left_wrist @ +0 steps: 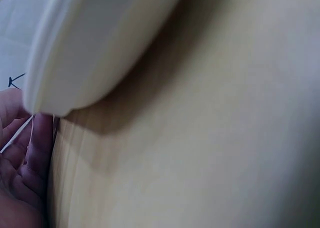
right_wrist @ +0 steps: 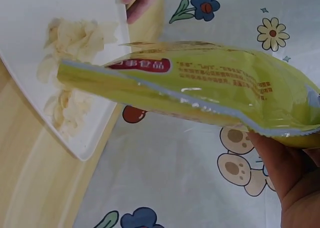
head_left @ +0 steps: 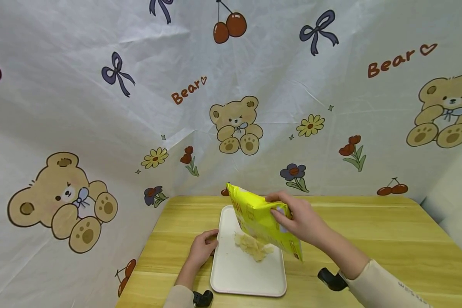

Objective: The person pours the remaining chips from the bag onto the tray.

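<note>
High over a white rectangular tray, my right hand grips a shiny yellow chip bag by its upper end. The bag slants down, with its lower end above the tray in the right wrist view. A loose pile of pale potato chips lies in the tray, partly hidden by the bag in the head view. At the tray's left edge, my left hand holds the rim between thumb and fingers. Close up, its fingers show at the tray's raised side. The bag's contents are hidden.
The tray stands on a light wooden table. Behind and to the left hangs a white cloth printed with bears, bows and flowers. Black wrist mounts sit at both sleeves.
</note>
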Demonstrator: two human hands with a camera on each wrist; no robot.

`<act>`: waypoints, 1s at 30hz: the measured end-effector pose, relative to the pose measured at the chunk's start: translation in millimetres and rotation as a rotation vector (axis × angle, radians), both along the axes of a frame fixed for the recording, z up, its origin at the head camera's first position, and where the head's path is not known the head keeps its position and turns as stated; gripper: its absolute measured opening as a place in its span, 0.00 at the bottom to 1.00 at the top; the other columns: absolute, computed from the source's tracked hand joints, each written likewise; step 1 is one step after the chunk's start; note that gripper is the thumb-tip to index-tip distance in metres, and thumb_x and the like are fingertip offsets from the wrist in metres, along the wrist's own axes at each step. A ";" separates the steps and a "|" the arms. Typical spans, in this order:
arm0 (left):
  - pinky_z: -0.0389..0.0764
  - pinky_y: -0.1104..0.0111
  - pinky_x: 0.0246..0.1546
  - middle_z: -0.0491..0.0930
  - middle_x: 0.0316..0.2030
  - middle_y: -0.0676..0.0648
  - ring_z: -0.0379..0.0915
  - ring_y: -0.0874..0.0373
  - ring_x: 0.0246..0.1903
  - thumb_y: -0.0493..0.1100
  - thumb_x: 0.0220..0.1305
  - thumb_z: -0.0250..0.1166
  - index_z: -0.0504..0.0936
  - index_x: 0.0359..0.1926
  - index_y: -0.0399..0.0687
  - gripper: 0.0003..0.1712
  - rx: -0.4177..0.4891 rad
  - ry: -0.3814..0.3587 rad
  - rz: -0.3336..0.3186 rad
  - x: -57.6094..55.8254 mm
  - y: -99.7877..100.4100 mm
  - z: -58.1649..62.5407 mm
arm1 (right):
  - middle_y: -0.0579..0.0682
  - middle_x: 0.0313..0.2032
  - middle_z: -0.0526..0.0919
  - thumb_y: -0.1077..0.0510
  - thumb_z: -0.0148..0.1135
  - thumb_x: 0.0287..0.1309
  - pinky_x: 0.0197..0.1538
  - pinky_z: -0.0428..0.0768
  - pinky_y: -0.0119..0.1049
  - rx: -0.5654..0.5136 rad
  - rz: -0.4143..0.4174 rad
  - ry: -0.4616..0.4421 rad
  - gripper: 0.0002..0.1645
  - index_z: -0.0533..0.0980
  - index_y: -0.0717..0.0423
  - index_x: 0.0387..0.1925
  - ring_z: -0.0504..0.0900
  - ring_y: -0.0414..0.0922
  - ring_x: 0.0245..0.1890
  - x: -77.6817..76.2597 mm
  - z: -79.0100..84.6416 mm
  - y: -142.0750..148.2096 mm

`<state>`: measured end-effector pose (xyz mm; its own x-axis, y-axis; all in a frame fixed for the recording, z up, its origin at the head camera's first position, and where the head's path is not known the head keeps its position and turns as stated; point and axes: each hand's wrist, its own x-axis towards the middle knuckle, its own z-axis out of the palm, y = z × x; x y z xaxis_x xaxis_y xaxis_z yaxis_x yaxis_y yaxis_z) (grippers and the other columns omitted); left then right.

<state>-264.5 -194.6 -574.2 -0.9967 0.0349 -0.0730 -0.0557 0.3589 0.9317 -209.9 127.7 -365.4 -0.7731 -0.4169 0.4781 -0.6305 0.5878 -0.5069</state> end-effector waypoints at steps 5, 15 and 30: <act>0.82 0.66 0.27 0.78 0.30 0.43 0.74 0.57 0.26 0.36 0.63 0.62 0.77 0.60 0.46 0.23 0.000 0.004 0.000 -0.1 0.2 -0.3 | 0.45 0.49 0.84 0.57 0.61 0.62 0.21 0.70 0.25 0.003 -0.001 -0.007 0.16 0.75 0.48 0.52 0.63 0.30 0.17 -2.0 2.2 -1.1; 0.81 0.67 0.26 0.77 0.28 0.43 0.73 0.57 0.25 0.36 0.63 0.62 0.77 0.60 0.47 0.23 -0.003 0.000 0.004 0.3 -0.5 -1.0 | 0.48 0.48 0.84 0.58 0.61 0.62 0.24 0.76 0.26 -0.011 -0.020 -0.031 0.15 0.76 0.49 0.51 0.77 0.34 0.26 -2.7 4.2 -2.5; 0.81 0.66 0.26 0.80 0.29 0.42 0.75 0.57 0.25 0.37 0.64 0.61 0.76 0.61 0.46 0.23 0.015 0.008 -0.012 1.5 -0.5 -0.2 | 0.42 0.37 0.84 0.58 0.61 0.62 0.16 0.64 0.27 0.032 -0.016 -0.051 0.11 0.77 0.46 0.47 0.55 0.31 0.11 -6.5 9.0 -4.2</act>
<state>-263.0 -195.2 -574.4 -0.9967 0.0483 -0.0647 -0.0441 0.3454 0.9374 -216.4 123.5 -356.4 -0.8029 -0.4182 0.4249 -0.5945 0.6141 -0.5190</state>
